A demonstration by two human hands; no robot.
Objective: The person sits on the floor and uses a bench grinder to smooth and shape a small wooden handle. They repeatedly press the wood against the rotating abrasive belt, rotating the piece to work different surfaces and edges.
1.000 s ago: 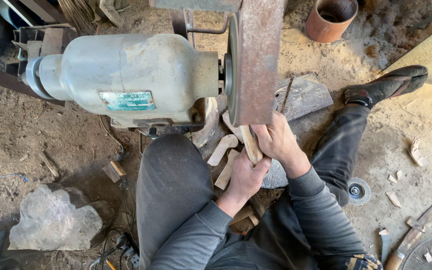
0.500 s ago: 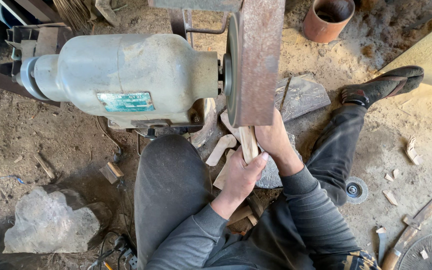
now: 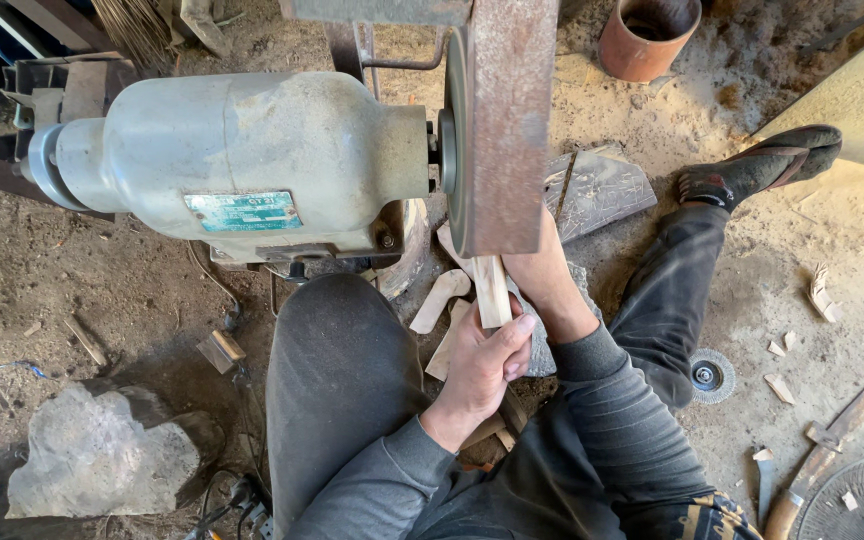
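right now the person sits on the dirt floor (image 3: 82,290) with both hands on a pale wooden piece (image 3: 492,290), pushed up under the rusty grinding wheel (image 3: 500,120) of a grey bench grinder (image 3: 242,160). left hand (image 3: 480,365) is curled shut around the lower end of the wood, thumb side up, fingers (image 3: 518,330) wrapped on it, so the stick runs up and out of that fist toward the wheel. right hand (image 3: 547,275) sits just beyond, on the upper part of the same stick, mostly tucked under the wheel's edge; looks clamped on the wood but its fingertips are hidden, can't fully see. top end of the wood disappears behind the wheel, so contact with it can't be told. a few more pale wood offcuts (image 3: 439,300) lie on the ground just left of the hands, near the grinder's base. big rock (image 3: 102,460) down left, clay pot (image 3: 647,35) up top, a round abrasive disc (image 3: 712,375) beside the right leg, a shoe (image 3: 767,165) out at the end of that leg, long-handled tool (image 3: 832,445) and wood chips (image 3: 820,290) off to the right.
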